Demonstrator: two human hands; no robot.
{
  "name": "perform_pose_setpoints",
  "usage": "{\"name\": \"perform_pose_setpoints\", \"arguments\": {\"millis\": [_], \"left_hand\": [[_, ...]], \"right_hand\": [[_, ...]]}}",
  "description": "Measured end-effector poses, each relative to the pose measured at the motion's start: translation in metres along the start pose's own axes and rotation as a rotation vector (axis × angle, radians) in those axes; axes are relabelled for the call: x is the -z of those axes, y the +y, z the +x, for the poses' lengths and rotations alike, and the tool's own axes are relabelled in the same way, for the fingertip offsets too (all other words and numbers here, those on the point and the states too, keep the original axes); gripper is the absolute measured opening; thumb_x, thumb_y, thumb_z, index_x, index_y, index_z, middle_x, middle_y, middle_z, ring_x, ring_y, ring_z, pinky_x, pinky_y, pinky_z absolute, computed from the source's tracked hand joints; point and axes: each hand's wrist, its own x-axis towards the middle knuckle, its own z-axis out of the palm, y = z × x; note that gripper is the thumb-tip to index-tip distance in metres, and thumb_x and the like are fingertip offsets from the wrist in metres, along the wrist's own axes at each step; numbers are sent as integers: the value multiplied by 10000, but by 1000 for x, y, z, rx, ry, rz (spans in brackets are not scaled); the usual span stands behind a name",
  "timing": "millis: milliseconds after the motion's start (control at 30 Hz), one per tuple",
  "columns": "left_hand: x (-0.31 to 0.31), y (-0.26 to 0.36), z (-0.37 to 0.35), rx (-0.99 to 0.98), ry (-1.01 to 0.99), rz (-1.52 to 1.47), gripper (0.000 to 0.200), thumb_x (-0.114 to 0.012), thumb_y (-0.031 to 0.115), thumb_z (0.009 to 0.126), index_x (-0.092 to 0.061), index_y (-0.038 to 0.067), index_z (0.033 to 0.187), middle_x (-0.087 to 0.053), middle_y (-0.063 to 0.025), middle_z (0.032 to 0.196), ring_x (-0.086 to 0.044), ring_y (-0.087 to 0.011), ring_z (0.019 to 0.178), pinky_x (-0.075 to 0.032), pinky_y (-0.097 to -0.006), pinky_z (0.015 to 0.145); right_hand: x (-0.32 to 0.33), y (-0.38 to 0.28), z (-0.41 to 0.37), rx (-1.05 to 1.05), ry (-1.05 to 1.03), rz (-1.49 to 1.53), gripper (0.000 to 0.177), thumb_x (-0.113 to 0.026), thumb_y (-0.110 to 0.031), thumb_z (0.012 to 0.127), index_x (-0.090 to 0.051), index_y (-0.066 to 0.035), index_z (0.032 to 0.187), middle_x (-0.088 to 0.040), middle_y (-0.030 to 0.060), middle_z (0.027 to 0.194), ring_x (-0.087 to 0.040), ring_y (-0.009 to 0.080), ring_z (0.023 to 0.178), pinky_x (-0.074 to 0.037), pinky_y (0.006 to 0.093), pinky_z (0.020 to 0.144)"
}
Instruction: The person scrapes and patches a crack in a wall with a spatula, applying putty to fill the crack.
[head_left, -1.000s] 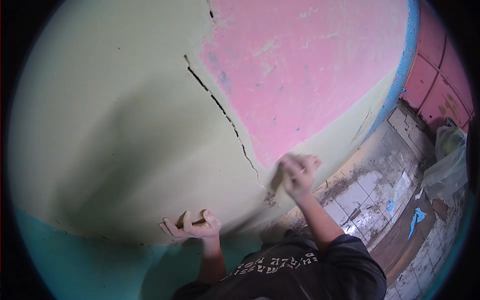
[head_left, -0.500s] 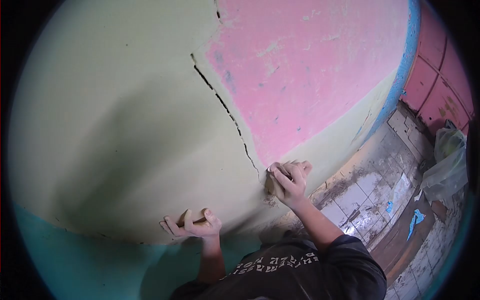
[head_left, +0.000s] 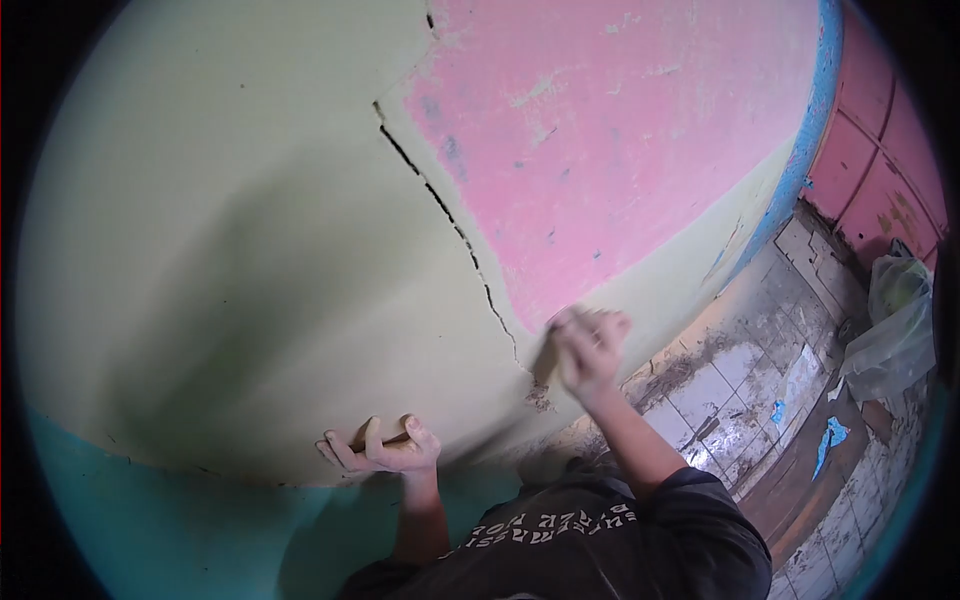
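Observation:
A pale cream wall [head_left: 330, 250] fills the view, with a dark jagged crack [head_left: 400, 150] running down beside a pink painted patch [head_left: 620, 150]. My right hand [head_left: 592, 352], smeared by motion, is closed near the pink patch's lower tip, just right of the crack's lower end. What it pinches, if anything, is hidden. Below it lies a rough brown spot [head_left: 541, 398] on the wall. At the lower middle my left hand [head_left: 390, 455], dusty and palm up, curls its fingers around something brownish that I cannot make out.
A teal band [head_left: 200, 530] borders the cream wall below. On the right are a blue edge strip [head_left: 808, 150], a pink panel [head_left: 860, 150], dirty floor tiles [head_left: 695, 405], a clear plastic bag [head_left: 890, 340] and a torn blue scrap [head_left: 830, 445].
My right hand has shifted slightly right, away from the brown spot, and now looks blurred. The left hand stays nearly in place. The view has moved slightly.

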Motion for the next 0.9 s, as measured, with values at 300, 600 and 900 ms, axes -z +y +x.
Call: {"name": "perform_pose_setpoints", "arguments": {"millis": [300, 600, 900], "left_hand": [[-2, 2, 3, 5, 11, -6, 483, -516, 494, 1048, -538, 39, 1210, -351, -308, 1511, -287, -507, 1450, -251, -710, 1150], [-3, 1, 3, -7, 12, 12, 488, -521, 494, 1046, -536, 35, 1212, -353, -315, 1507, -283, -509, 1452, -250, -713, 1146], [-3, 2, 5, -10, 15, 7, 483, -520, 483, 1050, -535, 27, 1210, -349, -320, 1507, -275, -513, 1452, -252, -716, 1141]], "right_hand": [[-2, 7, -2, -6, 33, -8, 229, -743, -22, 822, -756, -116, 1030, -719, 63, 1002, -555, 176, 825, -328, 390, 839], [1, 4, -4, 51, -45, 12, 272, -738, -24, 803, -748, -117, 1058, -731, 47, 1074, -550, 177, 859, -322, 411, 898], [-1, 1, -6, 18, -30, 23, 263, -779, -64, 786, -789, -171, 1026, -693, 51, 922, -597, 173, 788, -340, 442, 845]]}}
